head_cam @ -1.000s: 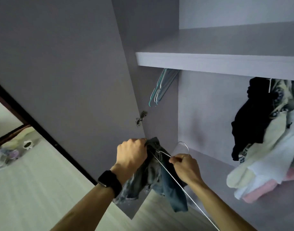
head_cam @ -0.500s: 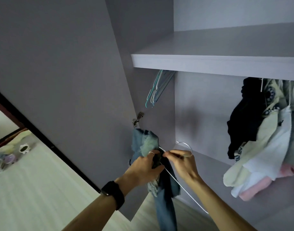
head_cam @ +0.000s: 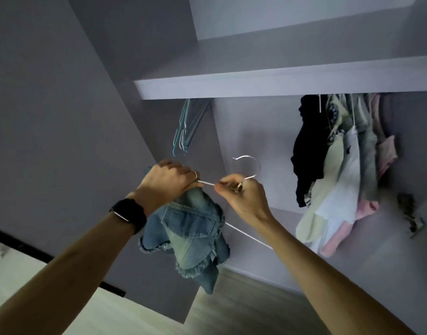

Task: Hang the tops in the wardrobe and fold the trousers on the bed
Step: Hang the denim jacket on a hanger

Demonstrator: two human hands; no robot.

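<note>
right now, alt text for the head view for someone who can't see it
Two hands hold a frayed denim top and a wire hanger before an open wardrobe: left hand grips the fabric, right hand pinches the wire. Other clothes hang at right under a shelf, spare hangers at left.

Below the wardrobe shelf, the left hand grips a bunched, frayed denim top against a white wire hanger, whose neck the right hand pinches, near hung clothes.

left hand clenched, right hand pinching — raised
</note>
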